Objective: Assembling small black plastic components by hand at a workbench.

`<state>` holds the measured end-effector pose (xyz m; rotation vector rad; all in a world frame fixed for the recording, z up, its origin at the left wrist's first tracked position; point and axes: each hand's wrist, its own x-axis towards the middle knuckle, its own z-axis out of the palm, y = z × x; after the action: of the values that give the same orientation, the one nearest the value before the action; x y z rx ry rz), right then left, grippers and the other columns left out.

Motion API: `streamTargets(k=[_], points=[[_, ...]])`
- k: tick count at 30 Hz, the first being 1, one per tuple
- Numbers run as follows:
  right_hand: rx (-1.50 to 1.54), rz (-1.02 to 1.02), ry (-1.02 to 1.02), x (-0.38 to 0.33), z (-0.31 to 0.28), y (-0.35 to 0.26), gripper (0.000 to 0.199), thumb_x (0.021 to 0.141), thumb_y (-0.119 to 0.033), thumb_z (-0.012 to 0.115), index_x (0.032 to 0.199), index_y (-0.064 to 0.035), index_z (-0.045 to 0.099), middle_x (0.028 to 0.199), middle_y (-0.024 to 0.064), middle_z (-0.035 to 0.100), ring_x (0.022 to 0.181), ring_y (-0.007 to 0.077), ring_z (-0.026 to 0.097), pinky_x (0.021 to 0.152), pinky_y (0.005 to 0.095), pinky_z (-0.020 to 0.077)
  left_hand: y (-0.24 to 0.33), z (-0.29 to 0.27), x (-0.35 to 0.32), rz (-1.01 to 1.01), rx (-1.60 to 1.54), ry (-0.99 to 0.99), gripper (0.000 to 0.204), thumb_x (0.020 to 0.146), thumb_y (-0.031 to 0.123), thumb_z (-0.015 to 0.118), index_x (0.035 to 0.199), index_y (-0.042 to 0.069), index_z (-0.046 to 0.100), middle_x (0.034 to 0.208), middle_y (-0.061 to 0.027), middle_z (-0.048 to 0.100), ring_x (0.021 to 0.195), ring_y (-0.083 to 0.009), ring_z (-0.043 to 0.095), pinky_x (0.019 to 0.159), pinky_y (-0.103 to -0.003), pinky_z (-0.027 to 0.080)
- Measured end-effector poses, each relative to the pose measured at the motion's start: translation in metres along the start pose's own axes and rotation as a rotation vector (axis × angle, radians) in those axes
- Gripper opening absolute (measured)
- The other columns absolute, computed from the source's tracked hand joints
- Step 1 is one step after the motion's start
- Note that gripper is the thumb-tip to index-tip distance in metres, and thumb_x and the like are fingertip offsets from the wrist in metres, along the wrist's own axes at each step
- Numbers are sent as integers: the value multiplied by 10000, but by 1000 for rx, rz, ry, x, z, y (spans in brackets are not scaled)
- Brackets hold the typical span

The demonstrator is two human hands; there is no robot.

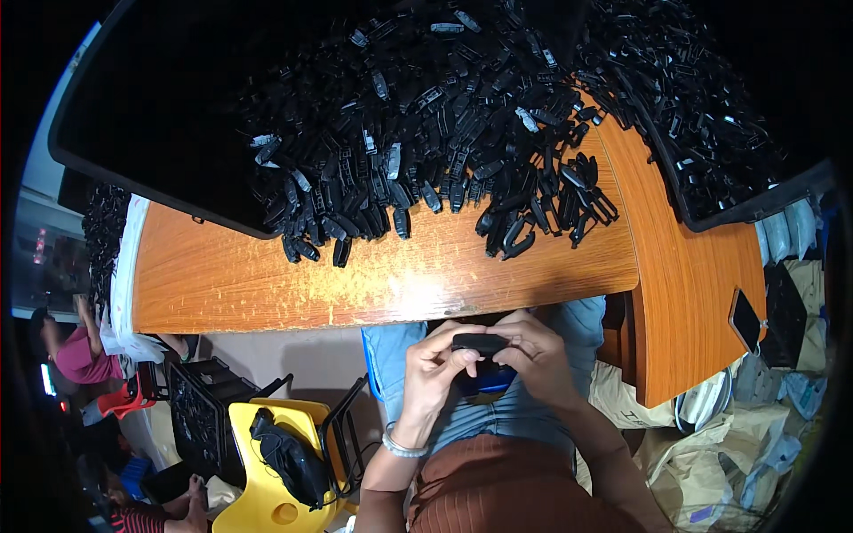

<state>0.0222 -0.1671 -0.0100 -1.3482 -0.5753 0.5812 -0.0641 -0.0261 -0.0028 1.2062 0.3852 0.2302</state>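
Over my lap, just off the table's front edge, both hands hold one small, dark, oblong plastic piece (pixel 480 343). My left hand (pixel 437 357), with a beaded bracelet at the wrist, pinches its left end between thumb and fingers. The right end sits in the fingers of my right hand (pixel 531 354). Its exact kind does not show. A large heap of similar black plastic pieces (pixel 382 160) covers the far part of the wooden table (pixel 240 275), and a smaller loose group (pixel 542 209) lies at its right front.
At the upper left, a big black tray (pixel 160 151) tips toward the heap; another black tray (pixel 755 209) of parts stands at the right. A phone (pixel 745 320) lies on the side table. Left of me is a yellow chair (pixel 244 444) with a black bag; other people sit further left.
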Motion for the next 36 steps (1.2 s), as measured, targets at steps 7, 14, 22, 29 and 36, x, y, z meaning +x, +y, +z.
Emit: streamTargets(k=[7, 14, 22, 29, 36], points=[[-44, 27, -155, 9, -22, 5, 181, 805, 12, 597, 975, 31, 652, 811, 86, 601, 654, 111, 594, 585, 233, 472, -8, -23, 11, -141, -341, -214, 289, 807, 86, 658, 1047, -69, 611, 871, -103, 582, 711, -175, 604, 671, -269, 489], [-750, -200, 175, 54, -49, 8, 187, 784, -26, 622, 967, 2, 651, 813, 109, 567, 654, 180, 576, 576, 285, 453, 39, -33, 106, 552, 1346, 324, 164, 818, 117, 624, 934, 8, 585, 852, -172, 561, 672, -299, 589, 564, -347, 485], [-1155, -280, 194, 63, -52, -2, 158, 702, -40, 677, 829, -15, 586, 918, 119, 514, 901, 281, 505, 799, 393, 397, 31, -55, 112, 492, 1350, 217, 164, 813, 98, 632, 748, -36, 563, 710, -190, 587, 572, -340, 565, 551, -391, 457], [-964, -385, 261, 53, -50, 9, 146, 731, -34, 681, 852, -15, 601, 981, 103, 564, 967, 259, 519, 799, 359, 423, 7, -18, 61, 88, 338, 191, 167, 798, 48, 667, 931, -30, 603, 640, -12, 563, 507, -42, 475, 455, -175, 372], [-939, -417, 399, 52, -32, 3, 186, 739, -33, 687, 900, -8, 597, 920, 104, 571, 861, 228, 560, 774, 307, 437, -23, -8, 40, 98, 475, 66, 262, 810, -4, 640, 1058, -69, 587, 669, -1, 539, 559, -62, 515, 522, -191, 402]])
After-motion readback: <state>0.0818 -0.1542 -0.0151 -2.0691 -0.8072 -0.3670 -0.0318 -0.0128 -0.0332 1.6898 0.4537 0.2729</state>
